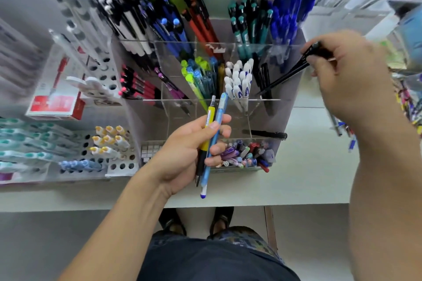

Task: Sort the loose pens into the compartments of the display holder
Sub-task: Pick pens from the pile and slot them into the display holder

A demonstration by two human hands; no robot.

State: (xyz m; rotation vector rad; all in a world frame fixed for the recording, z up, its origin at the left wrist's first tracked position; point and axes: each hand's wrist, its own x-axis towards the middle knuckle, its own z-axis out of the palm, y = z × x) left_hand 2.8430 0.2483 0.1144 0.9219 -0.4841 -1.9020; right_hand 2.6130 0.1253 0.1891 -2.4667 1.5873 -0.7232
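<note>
left hand (pixel 194 146) nearest, curled round yellow pen (pixel 210 118) and blue pen (pixel 215 134), likely kept as stock awaiting sorting; farther right, right hand (pixel 347 70) pinches black pens (pixel 285 77), tips angled down into right-side compartment of display holder (pixel 283 112), probably beside matching black ones

Little is reading clearly here — the white pens (pixel 239 84) standing in a middle compartment of the clear display holder (pixel 269 107) are showing large blue marks on their barrels, one looking like an "A". The red box (pixel 54 104) at the left is carrying white print — too blurred to make out
</note>
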